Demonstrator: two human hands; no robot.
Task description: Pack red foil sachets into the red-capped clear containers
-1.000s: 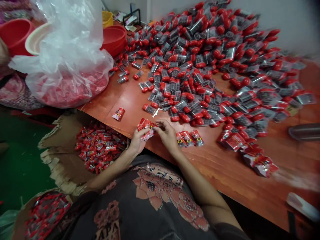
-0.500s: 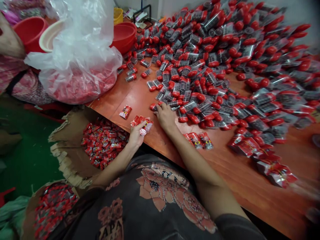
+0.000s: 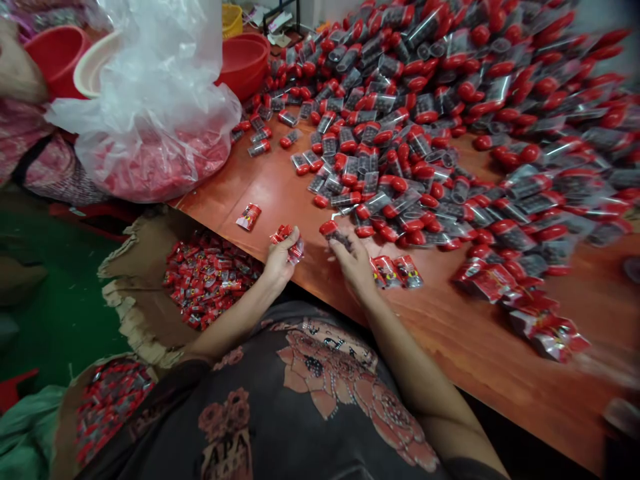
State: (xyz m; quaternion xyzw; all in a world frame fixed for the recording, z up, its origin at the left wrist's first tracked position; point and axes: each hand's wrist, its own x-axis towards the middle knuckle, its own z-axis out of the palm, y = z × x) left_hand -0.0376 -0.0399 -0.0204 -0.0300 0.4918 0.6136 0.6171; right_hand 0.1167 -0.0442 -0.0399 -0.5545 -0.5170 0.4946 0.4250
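Observation:
My left hand pinches a few small red printed packets between thumb and fingers, above the table's near edge. My right hand has its thumb and fingers closed on a small clear tube with a red rounded end and dark contents. The two hands are apart, a short gap between them. A single printed packet lies on the table to the left of them. Beside my right hand lie several more packets in a row. Behind my hands spreads a large heap of similar red-ended tubes.
Cardboard boxes with torn rims stand below the table's edge, holding many red packets. At the left is a clear plastic bag of red items, near red basins. Another person's arm shows at far left.
My right hand has drawn back from the heap's near edge toward me, bringing a red-ended tube. My left hand has shifted slightly right, still holding the packets.

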